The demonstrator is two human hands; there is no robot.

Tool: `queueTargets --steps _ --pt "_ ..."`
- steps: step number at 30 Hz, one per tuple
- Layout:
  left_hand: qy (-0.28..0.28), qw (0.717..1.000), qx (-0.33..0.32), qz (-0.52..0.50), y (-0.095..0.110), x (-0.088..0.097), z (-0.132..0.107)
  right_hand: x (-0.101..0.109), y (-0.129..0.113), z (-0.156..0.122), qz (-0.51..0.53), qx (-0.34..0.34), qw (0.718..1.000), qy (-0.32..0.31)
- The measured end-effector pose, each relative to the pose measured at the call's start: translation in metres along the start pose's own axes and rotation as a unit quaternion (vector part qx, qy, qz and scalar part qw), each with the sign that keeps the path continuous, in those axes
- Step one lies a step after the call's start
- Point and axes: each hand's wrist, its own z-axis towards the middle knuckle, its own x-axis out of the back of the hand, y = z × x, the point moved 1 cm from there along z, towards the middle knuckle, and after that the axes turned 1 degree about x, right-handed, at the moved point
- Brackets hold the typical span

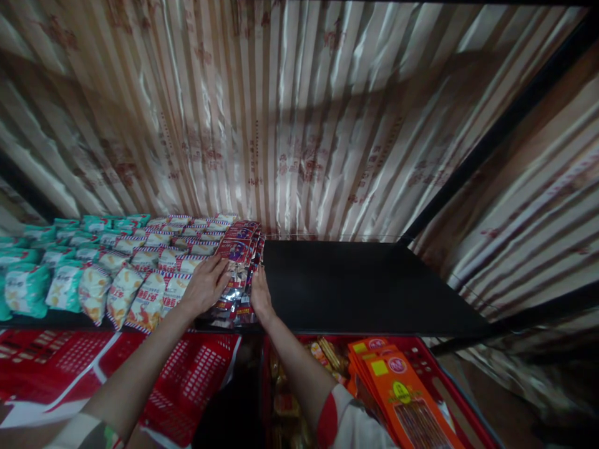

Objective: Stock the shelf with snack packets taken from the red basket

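Dark red and purple snack packets (241,243) lie in a column on the black shelf, beside rows of white snack bags (148,299). My left hand (208,284) rests with its fingers stretched out along the left side and top of these packets. On their right side, my right hand (261,292) presses with its fingers extended and held together. The packets sit between the two hands. Neither hand is wrapped round a packet. Shiny silver parts show on the nearer packets, and their print is too blurred to read.
Green snack bags (65,284) fill the shelf's left end. Bare black shelf (360,287) extends to the right, backed by a creased striped sheet (322,125). Below are red baskets (196,380), one holding orange packets (405,390) of stick-shaped snacks. Dark frame bars (496,131) slope at the right.
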Motion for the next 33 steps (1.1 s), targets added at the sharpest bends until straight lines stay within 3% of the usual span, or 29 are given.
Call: queueTargets --steps 11,17,22,27,30,33 --pt "0.005 1.000 0.008 -0.004 -0.001 0.002 0.000 -0.003 -0.002 0.000 0.003 -0.006 1.000 -0.001" --pt "0.054 0.998 0.015 -0.021 0.017 0.013 -0.007 0.001 -0.003 0.001 -0.004 0.010 1.000 0.010" --pt "0.109 0.991 -0.009 -0.073 0.061 0.026 -0.027 0.011 -0.003 -0.005 -0.001 0.013 1.000 0.007" --pt "0.119 0.986 -0.013 -0.120 0.117 0.032 -0.057 0.041 -0.007 -0.031 0.003 -0.011 1.000 0.016" --pt "0.099 0.983 0.007 -0.154 0.153 0.021 -0.083 0.069 -0.006 -0.059 0.012 -0.024 0.998 0.054" --pt "0.017 0.979 0.062 -0.194 0.190 -0.009 -0.116 0.100 0.003 -0.096 0.012 -0.015 0.996 0.092"
